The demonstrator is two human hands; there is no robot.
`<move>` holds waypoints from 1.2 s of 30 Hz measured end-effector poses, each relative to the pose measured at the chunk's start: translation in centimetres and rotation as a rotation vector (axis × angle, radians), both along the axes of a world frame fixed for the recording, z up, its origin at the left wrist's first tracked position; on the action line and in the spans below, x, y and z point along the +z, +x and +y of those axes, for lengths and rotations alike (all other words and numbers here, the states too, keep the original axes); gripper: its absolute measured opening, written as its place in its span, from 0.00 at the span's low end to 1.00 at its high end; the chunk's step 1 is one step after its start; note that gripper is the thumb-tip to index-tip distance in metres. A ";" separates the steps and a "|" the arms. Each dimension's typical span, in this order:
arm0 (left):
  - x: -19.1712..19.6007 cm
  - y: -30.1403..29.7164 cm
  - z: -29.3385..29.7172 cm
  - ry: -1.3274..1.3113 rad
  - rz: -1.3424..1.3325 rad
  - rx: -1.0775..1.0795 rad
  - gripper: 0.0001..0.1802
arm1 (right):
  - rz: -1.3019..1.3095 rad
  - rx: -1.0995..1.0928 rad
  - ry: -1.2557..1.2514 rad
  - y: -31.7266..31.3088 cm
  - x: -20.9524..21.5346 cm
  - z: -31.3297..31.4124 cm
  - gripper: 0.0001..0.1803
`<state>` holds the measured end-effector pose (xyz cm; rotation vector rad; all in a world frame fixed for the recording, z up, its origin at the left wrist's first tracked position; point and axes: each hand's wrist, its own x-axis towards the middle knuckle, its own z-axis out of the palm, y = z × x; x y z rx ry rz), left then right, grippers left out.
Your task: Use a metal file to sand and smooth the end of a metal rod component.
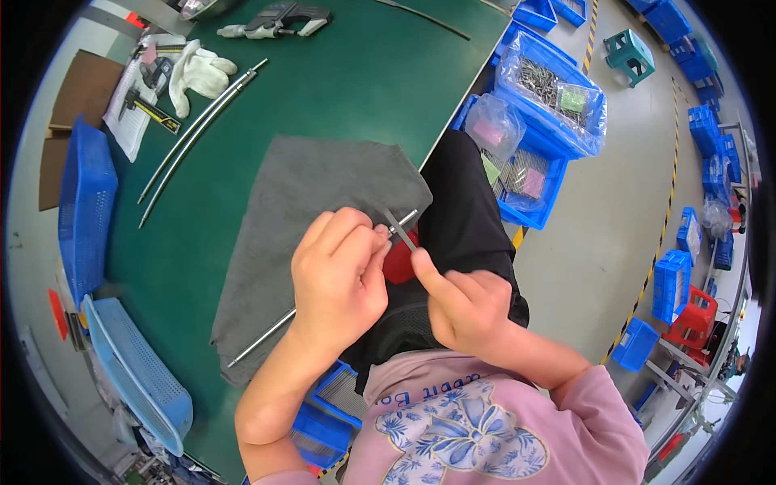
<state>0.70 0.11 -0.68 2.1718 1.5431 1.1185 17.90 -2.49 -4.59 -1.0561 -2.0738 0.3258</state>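
Note:
My left hand [339, 271] is closed around a thin, shiny metal rod [263, 337]. One end of the rod points down-left over a grey cloth [323, 178]; the other sticks out past my fingers toward the right. In my right hand [469, 311] is a narrow, flat grey strip that looks like a file [402, 232], pinched near its lower end with the index finger stretched along it. It crosses the rod close to the rod's tip, and I cannot tell whether they touch. Something red [400, 260] shows below, partly behind the hands.
Two long metal rods [182, 158] lie on the green table [364, 73]. Beyond them are a white glove [198, 74], a micrometer [279, 22] and a caliper [153, 111]. Blue baskets [85, 210] line the left edge. Blue bins [554, 182] with metal parts stand right of my leg.

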 end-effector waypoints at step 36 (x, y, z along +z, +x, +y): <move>0.1 -0.1 0.2 -0.013 0.010 -0.019 0.09 | -0.011 -0.017 0.046 -0.6 0.3 1.1 0.32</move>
